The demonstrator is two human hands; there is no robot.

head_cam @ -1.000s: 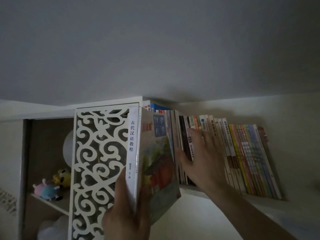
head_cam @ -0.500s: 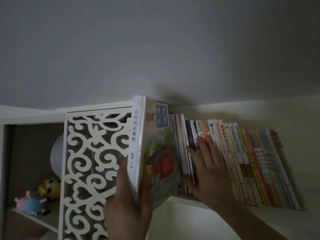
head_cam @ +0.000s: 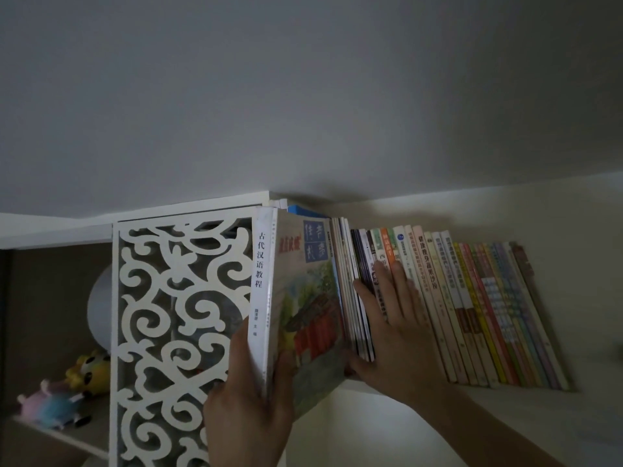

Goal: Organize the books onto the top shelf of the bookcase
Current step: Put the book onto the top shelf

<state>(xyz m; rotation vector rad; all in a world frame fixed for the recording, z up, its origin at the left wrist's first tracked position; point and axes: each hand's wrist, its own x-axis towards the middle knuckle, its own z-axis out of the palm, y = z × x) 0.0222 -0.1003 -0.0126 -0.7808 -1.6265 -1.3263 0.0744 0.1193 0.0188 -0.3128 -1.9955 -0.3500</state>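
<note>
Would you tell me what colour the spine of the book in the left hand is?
White with dark characters, seen in the head view: the spine gripped by the left hand.

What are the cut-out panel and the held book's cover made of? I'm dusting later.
Cut-out panel: looks like white-painted board or plastic, matte, with cleanly cut scrollwork. Held book: paper cover, apparently slightly glossy from a faint sheen; dim light leaves this uncertain.
</note>
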